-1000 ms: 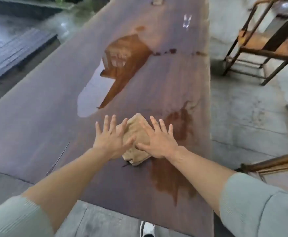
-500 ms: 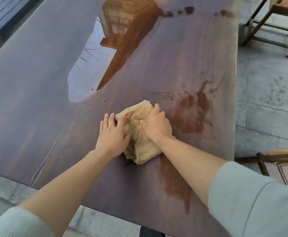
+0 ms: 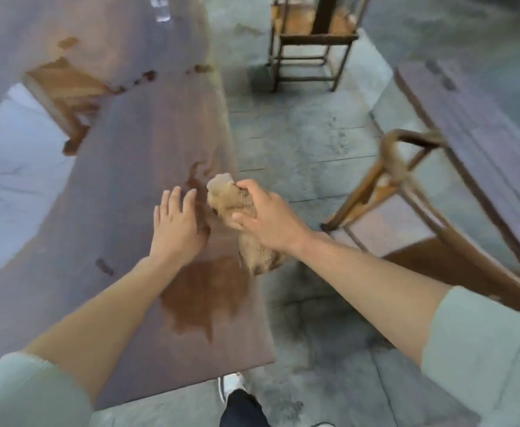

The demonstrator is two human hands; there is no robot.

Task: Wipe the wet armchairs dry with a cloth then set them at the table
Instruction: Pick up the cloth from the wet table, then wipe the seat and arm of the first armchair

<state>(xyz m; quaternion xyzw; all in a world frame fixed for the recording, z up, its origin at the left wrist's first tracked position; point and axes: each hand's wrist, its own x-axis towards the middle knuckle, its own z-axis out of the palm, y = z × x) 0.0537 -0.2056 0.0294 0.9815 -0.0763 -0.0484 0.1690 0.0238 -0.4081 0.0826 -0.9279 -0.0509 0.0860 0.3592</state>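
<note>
Half a second ago both hands pressed the folded cloth flat on the table; now the right hand (image 3: pixel 262 217) has lifted the cloth (image 3: pixel 237 208) off the wood and carries it out past the table's right edge, toward the near armchair. Its fingers are curled tight around the bunched upper part, while the loose end hangs below the wrist. The left hand (image 3: pixel 177 224) has let go and lies over the table (image 3: pixel 135 143) with fingers straight and slightly spread, holding nothing; whether the palm touches the wood I cannot tell. The view has also swung right, bringing the chairs in. The near armchair (image 3: pixel 413 186) stands just right of the table with its curved back rail closest to the cloth, and a second armchair (image 3: pixel 311 41) stands farther off on the stone floor (image 3: pixel 299 143), well apart from the table. Puddles and damp patches lie on the tabletop. As I judge it, the task has barely begun: the cloth is in hand, but neither chair looks wiped, and both wait to be dried and set at the table.
</note>
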